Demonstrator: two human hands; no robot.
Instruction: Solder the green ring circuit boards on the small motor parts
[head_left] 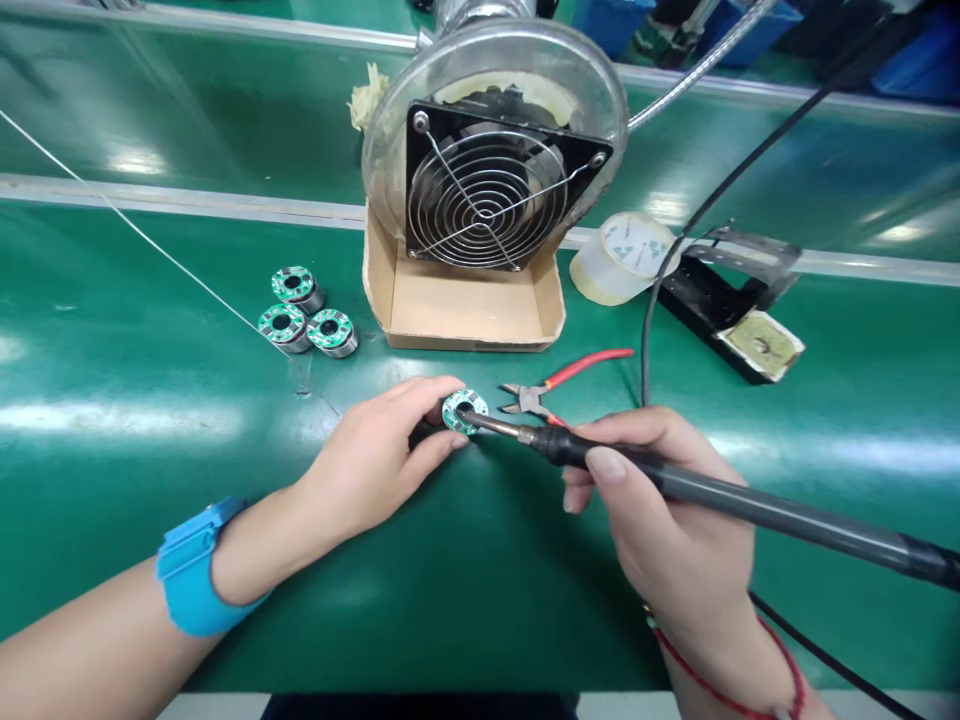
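L hand [367, 460]: thumb + fingers part-closed, pinching ring PCB [453, 413] at bench [480, 600] ctr, nearer viewer than cardboard tray [472, 310]. R hand [690, 550]: closed pen-style on soldering iron [765, 508], tip at PCB's ctr hole; actual contact can't tell.

Risks, my read: L thumb + index v. close to tip; slip = burn if iron's hot. One-hand pinch, so sideways push cd twist PCB → bridged pads. Red-hdl side cutters [531, 400] just beyond tip; wide swing cd knock them. Black cable [697, 215] passes under R hand; snag cd jerk aim.
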